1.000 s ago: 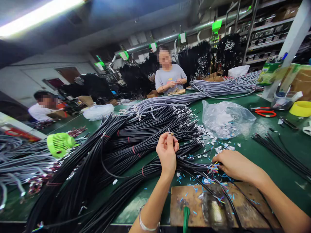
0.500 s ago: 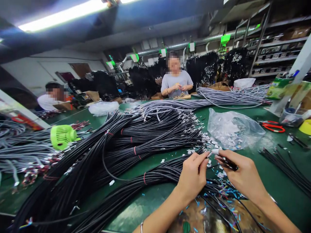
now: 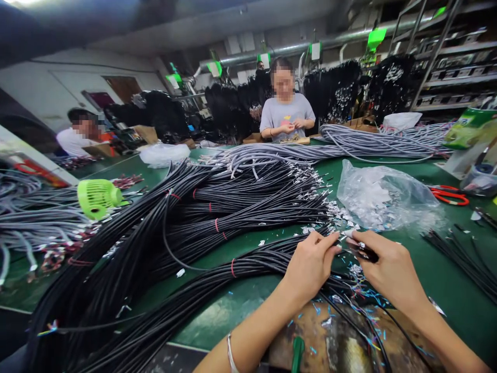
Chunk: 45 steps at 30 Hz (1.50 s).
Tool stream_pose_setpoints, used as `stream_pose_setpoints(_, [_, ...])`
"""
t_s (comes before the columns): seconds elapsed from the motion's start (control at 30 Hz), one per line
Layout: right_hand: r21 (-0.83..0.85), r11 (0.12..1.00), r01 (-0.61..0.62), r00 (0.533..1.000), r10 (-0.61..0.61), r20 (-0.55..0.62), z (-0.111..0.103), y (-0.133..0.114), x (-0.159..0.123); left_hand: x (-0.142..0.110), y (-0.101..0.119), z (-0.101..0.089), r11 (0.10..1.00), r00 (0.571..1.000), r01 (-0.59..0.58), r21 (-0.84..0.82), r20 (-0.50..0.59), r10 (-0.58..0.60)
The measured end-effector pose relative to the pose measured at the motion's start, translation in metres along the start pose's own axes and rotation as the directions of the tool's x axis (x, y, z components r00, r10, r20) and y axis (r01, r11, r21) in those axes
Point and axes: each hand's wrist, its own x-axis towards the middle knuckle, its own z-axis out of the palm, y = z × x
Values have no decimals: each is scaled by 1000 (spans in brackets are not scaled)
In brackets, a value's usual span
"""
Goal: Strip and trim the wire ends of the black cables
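My left hand is closed in a pinch on the end of a black cable, its fingertips partly hiding what they grip. Close on its right, my right hand is wrapped round a small dark hand tool, whose kind I cannot make out. A white finger cover sits on one of its fingertips. The two hands' fingertips almost meet. Under and left of my left hand runs a bundle of black cables, tied with a red band. Coloured wire scraps lie below the hands.
Larger black cable bundles and grey cables cover the green table. A clear plastic bag with white scraps, red-handled scissors and a green fan stand around. One co-worker sits opposite, another at the left.
The view has tipped down and shifted slightly, so the hands and table sit a little differently in it. Both hands stay together at the same spot with the same grips.
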Motion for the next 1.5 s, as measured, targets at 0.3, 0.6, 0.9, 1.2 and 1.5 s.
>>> stream_pose_setpoints(0.3, [167, 986, 24, 996, -9, -94, 0, -7, -8, -1, 10, -10, 994, 996, 70, -80, -53, -74])
stream_pose_setpoints(0.6, [41, 991, 131, 987, -127, -95, 7, -8, -15, 6, 14, -27, 930, 981, 189, -316, 103, -165])
stream_pose_setpoints(0.9, [124, 983, -134, 960, 160, -230, 3, -9, -11, 6, 17, -27, 722, 926, 375, -581, 196, -323])
stream_pose_setpoints(1.2, [86, 995, 58, 972, -37, -231, 2, -14, -11, 4, 17, -25, 725, 930, 300, -621, 21, -367])
stream_pose_setpoints(1.5, [233, 972, 15, 992, 15, -128, -7, -22, -10, 6, 19, -26, 743, 905, 250, -621, -123, -407])
